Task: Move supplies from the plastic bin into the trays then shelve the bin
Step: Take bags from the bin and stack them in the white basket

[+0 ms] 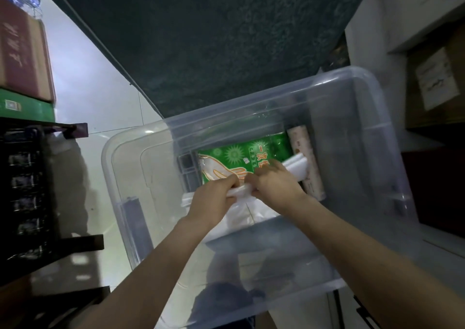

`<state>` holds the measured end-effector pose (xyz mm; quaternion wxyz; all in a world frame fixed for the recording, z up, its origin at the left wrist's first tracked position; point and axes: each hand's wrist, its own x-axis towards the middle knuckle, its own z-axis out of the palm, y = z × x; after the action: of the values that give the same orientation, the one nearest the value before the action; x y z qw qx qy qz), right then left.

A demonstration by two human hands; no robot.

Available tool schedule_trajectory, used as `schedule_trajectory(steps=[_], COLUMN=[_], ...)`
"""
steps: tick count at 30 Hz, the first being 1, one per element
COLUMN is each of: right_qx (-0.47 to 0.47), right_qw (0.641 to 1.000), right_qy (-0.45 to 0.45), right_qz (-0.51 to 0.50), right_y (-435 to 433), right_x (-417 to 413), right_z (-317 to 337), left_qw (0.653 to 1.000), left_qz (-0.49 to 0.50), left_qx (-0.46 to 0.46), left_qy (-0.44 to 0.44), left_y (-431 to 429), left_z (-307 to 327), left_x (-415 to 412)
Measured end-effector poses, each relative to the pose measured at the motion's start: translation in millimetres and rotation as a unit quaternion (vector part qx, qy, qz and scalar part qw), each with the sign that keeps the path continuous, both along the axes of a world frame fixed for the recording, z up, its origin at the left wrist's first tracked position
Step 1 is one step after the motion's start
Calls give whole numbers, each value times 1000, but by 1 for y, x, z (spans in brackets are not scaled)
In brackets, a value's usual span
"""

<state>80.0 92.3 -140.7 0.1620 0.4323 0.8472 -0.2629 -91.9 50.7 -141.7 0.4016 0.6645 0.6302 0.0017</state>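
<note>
A clear plastic bin (pixel 364 97) sits in front of me, partly on a dark green mat. Inside lie a green pack of disposable gloves (pixel 234 155), a pale patterned roll (pixel 302 150) at its right, and white plastic bags (pixel 241 215) near me. Both hands are inside the bin. My left hand (pixel 214 198) and my right hand (pixel 274 185) grip the same white rolled bundle (pixel 297 165), which lies across the green pack and the roll. A grey ribbed part (pixel 188 172) shows beside the green pack.
The dark green mat (pixel 214 39) covers the floor beyond the bin. A black rack (pixel 27 190) stands at the left, with cardboard and green boxes (pixel 22 59) above it. White cabinets holding a cardboard box (pixel 435 79) stand at the right. Pale floor tiles (pixel 95 84) lie between.
</note>
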Motion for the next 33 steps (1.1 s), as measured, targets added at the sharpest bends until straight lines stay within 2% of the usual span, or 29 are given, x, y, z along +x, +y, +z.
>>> schedule_trajectory(steps=[3, 7, 9, 11, 13, 15, 20, 22, 27, 29, 33], right_qx=[-33, -33, -37, -37, -28, -25, -38, -42, -45, -36, -45], right_qw=[999, 993, 987, 983, 982, 982, 986, 986, 984, 983, 981], right_qy=[4, -14, -21, -22, -16, -12, -14, -9, -4, 5, 27], right_qz=[-23, -112, -154, -178, -188, -187, -162, -161, -171, -180, -186], right_y=[-4, 4, 11, 16, 18, 16, 7, 4, 4, 5, 4], right_x=[2, 17, 28, 36, 42, 44, 42, 41, 43, 45, 47], right_z=[10, 18, 17, 13, 9, 5, -1, 0, 14, 26, 55], left_qw=[995, 969, 982, 995, 986, 978, 979, 977, 983, 987, 986], left_qz=[-2, 50, 1, -64, -101, -98, -57, -77, -92, -103, -135], left_qx=[102, 234, 181, 43, -59, -108, -120, -130, -141, -95, 61], left_qy=[3, 62, 48, 66, 118, 149, 156, 151, 74, 76, 73], left_y=[-11, -34, -42, -46, -49, -50, -44, -39, -46, -51, -49], left_z=[10, 10, 0, -17, -36, -47, -62, -62, -39, -21, 21], left_x=[-4, -5, -2, 3, 8, 13, 22, 22, 23, 22, 18])
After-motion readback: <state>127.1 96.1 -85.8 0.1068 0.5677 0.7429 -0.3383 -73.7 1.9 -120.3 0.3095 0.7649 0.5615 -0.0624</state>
